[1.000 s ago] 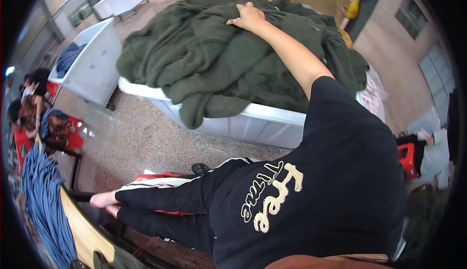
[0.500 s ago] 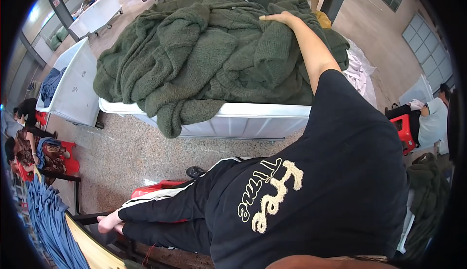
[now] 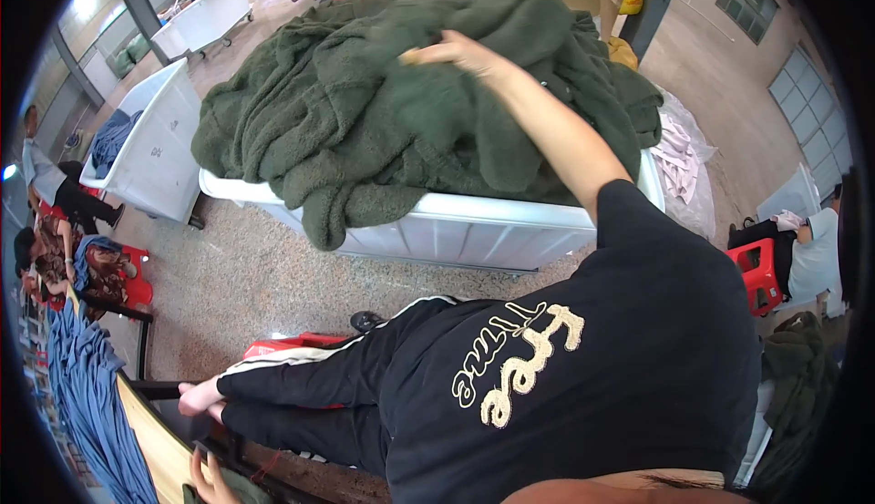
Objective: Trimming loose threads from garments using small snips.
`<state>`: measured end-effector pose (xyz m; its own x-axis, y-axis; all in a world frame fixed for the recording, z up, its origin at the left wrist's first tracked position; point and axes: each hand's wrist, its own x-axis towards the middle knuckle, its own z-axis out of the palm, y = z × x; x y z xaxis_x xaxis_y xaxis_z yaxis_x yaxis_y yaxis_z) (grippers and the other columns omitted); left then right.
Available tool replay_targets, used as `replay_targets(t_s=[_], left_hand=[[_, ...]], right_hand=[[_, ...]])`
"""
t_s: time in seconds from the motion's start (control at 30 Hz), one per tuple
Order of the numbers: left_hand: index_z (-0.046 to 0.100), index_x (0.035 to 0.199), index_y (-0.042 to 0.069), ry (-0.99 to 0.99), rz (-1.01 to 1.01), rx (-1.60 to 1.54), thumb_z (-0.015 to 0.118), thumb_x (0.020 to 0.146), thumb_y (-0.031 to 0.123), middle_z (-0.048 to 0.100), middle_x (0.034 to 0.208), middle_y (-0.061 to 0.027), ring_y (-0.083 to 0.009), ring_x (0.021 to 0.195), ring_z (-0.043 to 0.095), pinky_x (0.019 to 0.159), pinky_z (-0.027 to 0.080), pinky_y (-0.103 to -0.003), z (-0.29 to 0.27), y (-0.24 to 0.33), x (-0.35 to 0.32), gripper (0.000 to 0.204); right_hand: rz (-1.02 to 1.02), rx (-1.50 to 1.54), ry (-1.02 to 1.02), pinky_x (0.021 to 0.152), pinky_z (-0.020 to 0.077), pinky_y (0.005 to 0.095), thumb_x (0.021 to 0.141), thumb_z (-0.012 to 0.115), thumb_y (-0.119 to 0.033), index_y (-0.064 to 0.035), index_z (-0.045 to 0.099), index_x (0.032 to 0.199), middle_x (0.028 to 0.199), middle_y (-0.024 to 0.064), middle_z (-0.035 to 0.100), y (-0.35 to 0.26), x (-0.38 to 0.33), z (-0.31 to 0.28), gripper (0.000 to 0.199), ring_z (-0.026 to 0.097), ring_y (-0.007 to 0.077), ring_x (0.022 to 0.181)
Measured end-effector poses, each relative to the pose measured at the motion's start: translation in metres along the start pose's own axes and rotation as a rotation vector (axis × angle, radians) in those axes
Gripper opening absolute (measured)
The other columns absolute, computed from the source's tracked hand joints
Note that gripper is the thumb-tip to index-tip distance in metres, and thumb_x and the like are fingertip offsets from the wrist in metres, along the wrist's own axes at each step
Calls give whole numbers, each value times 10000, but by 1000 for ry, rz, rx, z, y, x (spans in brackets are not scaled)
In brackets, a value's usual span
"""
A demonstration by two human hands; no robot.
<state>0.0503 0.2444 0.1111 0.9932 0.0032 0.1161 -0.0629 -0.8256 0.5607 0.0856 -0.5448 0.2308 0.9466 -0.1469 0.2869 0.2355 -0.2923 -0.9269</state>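
A big heap of dark green fleecy garments [image 3: 365, 130] fills a white wheeled bin [image 3: 474, 231] and hangs over its near rim. My right arm stretches across the heap. Its hand [image 3: 451, 53] is closed on a green fleece garment [image 3: 428, 98] near the top; both are smeared by motion. At the lower left edge, my left hand [image 3: 210, 481] shows only in part, its fingers stretched and apart. It lies beside a piece of dark green cloth [image 3: 246, 488] at the edge of a light wooden tabletop [image 3: 159, 440].
Blue cloth [image 3: 87, 385] is piled along the tabletop. Another white bin [image 3: 150, 144] stands at the left. Seated co-workers are at both sides, with a red stool [image 3: 755, 272] at the right. Pale pink cloth [image 3: 676, 153] in clear plastic lies right of the heap.
My right hand has moved left across the heap, and fleece beneath it has shifted and bunched up. My left hand has come into view at the lower left.
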Motion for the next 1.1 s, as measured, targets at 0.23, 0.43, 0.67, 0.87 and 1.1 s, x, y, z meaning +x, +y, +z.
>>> replay_targets(t_s=[0.23, 0.43, 0.67, 0.87, 1.1], left_hand=[[599, 1227, 17, -82, 81, -590, 555, 935, 191, 613, 1206, -104, -186, 1126, 538, 997, 383, -296, 103, 206, 9, 343], [486, 1331, 27, -154, -161, -1423, 521, 943, 402, 532, 1330, -102, -228, 1206, 517, 1004, 427, -374, 125, 224, -23, 541], [230, 1500, 180, -599, 344, -2698, 313, 940, 600, 267, 1524, -19, -205, 1379, 260, 1153, 191, -361, 193, 160, -76, 705], [296, 1470, 120, -216, 517, -2061, 307, 976, 479, 322, 1501, -50, -226, 1361, 308, 1151, 214, -380, 166, 128, -126, 610], [367, 1424, 42, -56, 403, -2476, 311, 1000, 338, 391, 1458, -97, -247, 1323, 371, 1145, 240, -398, 87, 78, -165, 520]], right_hand=[[-18, 521, -615, 871, 474, 296, 718, 804, -124, -3, 555, 1164, 1048, 59, 629, -42, 17, 191, 525, 595, 132, 965], [-344, 328, -1178, 836, 506, 315, 723, 830, -166, 18, 548, 1148, 1036, 64, 637, -116, -51, 320, 542, 598, 118, 918], [75, 819, -1431, 803, 492, 276, 729, 803, -123, 15, 597, 1061, 980, 58, 648, -117, -107, 441, 414, 601, 120, 886], [23, 948, -1643, 792, 498, 276, 736, 787, -160, 37, 656, 1037, 971, 80, 674, -134, -136, 508, 383, 621, 140, 856], [102, 851, -1633, 701, 572, 332, 708, 790, -127, 47, 703, 966, 968, 130, 706, -187, -145, 535, 323, 685, 199, 750]])
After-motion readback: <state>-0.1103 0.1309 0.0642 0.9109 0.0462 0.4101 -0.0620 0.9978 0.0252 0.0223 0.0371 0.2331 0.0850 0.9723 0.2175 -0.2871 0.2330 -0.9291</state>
